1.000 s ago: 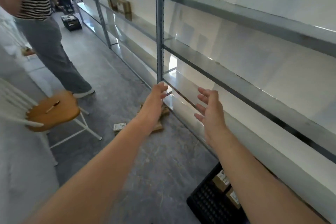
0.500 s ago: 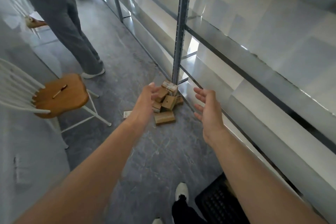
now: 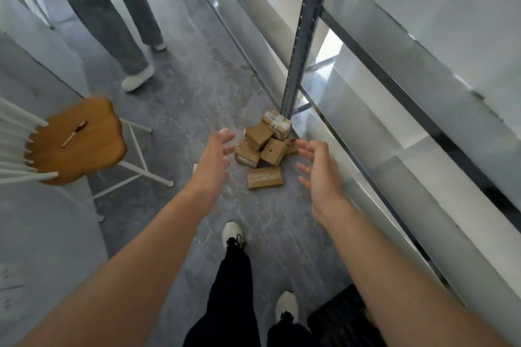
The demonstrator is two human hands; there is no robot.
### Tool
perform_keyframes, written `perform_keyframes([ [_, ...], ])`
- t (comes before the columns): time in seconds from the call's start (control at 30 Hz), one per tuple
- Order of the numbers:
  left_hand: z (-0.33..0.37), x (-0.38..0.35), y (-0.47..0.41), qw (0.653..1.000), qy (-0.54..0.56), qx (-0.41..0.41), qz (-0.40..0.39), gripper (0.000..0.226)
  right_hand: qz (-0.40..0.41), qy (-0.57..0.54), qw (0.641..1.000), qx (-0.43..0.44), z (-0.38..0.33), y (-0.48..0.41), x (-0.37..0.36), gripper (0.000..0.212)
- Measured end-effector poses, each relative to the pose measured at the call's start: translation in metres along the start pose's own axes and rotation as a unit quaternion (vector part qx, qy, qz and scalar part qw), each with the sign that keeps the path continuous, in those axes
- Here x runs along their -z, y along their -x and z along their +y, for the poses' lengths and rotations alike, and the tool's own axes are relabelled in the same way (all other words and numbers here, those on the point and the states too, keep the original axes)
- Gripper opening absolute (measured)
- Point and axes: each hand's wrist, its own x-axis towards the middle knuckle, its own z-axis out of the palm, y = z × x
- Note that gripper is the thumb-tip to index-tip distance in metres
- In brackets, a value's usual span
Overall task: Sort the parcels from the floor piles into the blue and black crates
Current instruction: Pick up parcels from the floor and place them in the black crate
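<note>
Parcels (image 3: pixel 265 146) of brown cardboard lie in a small heap on the grey floor (image 3: pixel 174 98), at the foot of a grey metal shelf post (image 3: pixel 306 36). They are small boxes, tumbled at different angles and leaning on one another. The topmost parcel (image 3: pixel 277 124), touching the post, is wrapped in clear tape with a pale label. The tilted parcel (image 3: pixel 273 151) lower down has a small dark hole in its face. A flat parcel (image 3: pixel 265 177) lies alone on the floor just beside the heap, on the near side, with a strip of tape along its top. The left hand (image 3: pixel 212 160) is held out above the floor to the left of the heap, and its grip is wide open, fingers spread and holding nothing. The right hand (image 3: pixel 321 175) is held out to the right of the heap, palm turned inward. Its grip is likewise open, with loosely bent fingers and nothing in it. Neither hand touches a parcel. A black crate (image 3: pixel 338 315) with a gridded wall sits on the floor at the bottom right, by the person's feet and well apart from the heap. To the left stands a chair (image 3: pixel 76 141) with a wooden seat and white legs, and a thin pen-like stick (image 3: pixel 74 134) lies on it. Another person's legs (image 3: pixel 112 8) in grey trousers stand further off.
</note>
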Motion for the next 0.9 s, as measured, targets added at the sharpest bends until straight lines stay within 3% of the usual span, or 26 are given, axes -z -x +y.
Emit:
perform_keyframes([
  [0.1,0.007,0.0,-0.072,0.999,-0.001,0.034,-0.01,0.05,0.022,0.001,1.0,-0.014,-0.003,-0.061,-0.026,0.037],
  [0.23,0.003,-0.005,-0.158,0.997,0.004,0.075,-0.01,0.049,0.056,0.003,0.997,-0.058,0.006,-0.141,-0.063,0.045],
  [0.37,-0.017,-0.02,-0.235,0.994,-0.002,0.109,0.006,0.044,0.052,-0.02,0.995,-0.081,0.035,-0.219,-0.089,0.028],
  [0.57,-0.099,-0.047,-0.338,0.986,-0.017,0.162,0.04,0.038,0.038,0.016,0.991,-0.127,0.12,-0.331,-0.099,0.029],
  [0.67,-0.145,-0.054,-0.385,0.979,-0.016,0.193,0.063,0.045,0.027,0.037,0.989,-0.142,0.17,-0.381,-0.099,0.042],
  [0.9,-0.228,-0.066,-0.468,0.974,-0.024,0.216,0.069,0.051,0.007,0.087,0.976,-0.2,0.263,-0.46,-0.101,0.05],
])
